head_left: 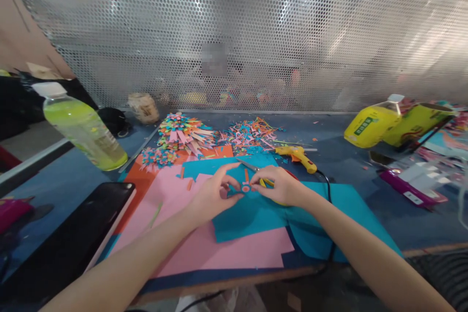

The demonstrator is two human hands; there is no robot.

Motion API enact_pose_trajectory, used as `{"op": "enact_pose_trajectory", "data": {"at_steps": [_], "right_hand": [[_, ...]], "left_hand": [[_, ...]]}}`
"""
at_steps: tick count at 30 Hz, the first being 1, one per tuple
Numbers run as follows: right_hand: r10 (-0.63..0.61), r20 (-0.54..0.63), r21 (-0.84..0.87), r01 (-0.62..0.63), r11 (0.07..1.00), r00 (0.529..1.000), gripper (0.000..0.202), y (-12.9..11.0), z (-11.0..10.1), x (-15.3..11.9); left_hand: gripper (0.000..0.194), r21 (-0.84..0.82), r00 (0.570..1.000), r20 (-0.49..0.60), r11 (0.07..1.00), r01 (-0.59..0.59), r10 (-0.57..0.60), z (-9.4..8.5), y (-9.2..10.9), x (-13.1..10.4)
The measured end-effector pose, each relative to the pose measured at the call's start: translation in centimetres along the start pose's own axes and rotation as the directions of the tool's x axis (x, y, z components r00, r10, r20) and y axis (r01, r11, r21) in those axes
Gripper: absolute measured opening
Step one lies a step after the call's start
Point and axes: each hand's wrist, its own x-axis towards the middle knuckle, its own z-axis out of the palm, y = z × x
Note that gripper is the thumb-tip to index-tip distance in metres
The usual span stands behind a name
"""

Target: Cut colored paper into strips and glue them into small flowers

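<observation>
A small paper flower (245, 188), pink and orange with a round centre, is at the fingertips of my right hand (280, 185), whose thumb and finger pinch its right side. My left hand (214, 192) curves in from the other side, its thumb and fingers apart and close to the flower's left edge. Whether they touch it is too small to tell. Under both hands lies a blue paper sheet (241, 226) over a pink sheet (197, 248). Scissors (248, 164) with yellow handles lie partly hidden behind my right hand.
A yellow glue gun (298, 154), its black cord running right, lies behind my right hand. Behind the sheets are a layered paper-strip piece (185, 134) and a heap of paper scraps (248, 134). A bottle (84, 126) and black phone (69, 239) flank the left; a yellow bottle (375, 122) stands right.
</observation>
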Motion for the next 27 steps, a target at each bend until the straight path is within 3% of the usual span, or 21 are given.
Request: {"op": "enact_pose_trajectory", "data": {"at_steps": [5,9,12,16,20,24,27], "right_hand": [[0.068,-0.063,0.081,-0.062,0.995,0.996,0.013,0.0,0.0,0.0],[0.003,-0.176,-0.117,-0.024,0.993,0.984,0.013,0.8,-0.9,0.0],[-0.01,-0.18,-0.144,-0.016,0.989,0.984,0.015,1.4,-1.4,0.0],[-0.035,-0.103,-0.117,0.023,0.993,0.994,0.016,1.7,-1.5,-0.1],[-0.116,0.065,-0.125,0.124,0.984,0.991,0.017,1.1,-1.2,-0.3],[-0.187,0.223,-0.049,0.202,0.978,0.957,0.015,0.5,-1.4,-0.7],[-0.177,0.232,0.011,0.179,0.984,0.957,0.018,0.7,-2.4,-0.9]], "left_hand": [[0.048,-0.087,0.997,-0.015,0.993,0.077,-0.079,-0.3,0.5,0.2],[0.038,0.069,0.993,-0.096,0.995,0.073,-0.066,-1.5,0.2,0.3],[0.038,0.238,0.992,-0.128,0.97,0.048,-0.017,-1.8,-0.5,0.4],[0.056,0.425,0.998,-0.024,0.905,-0.036,0.051,-1.0,-1.0,1.3],[0.068,0.531,0.98,0.143,0.824,-0.196,0.141,0.3,-0.6,2.7],[0.067,0.568,0.978,0.189,0.803,-0.182,0.089,1.2,-0.5,3.8],[0.058,0.563,0.98,0.181,0.808,-0.173,0.084,1.4,-0.8,3.9]]}}
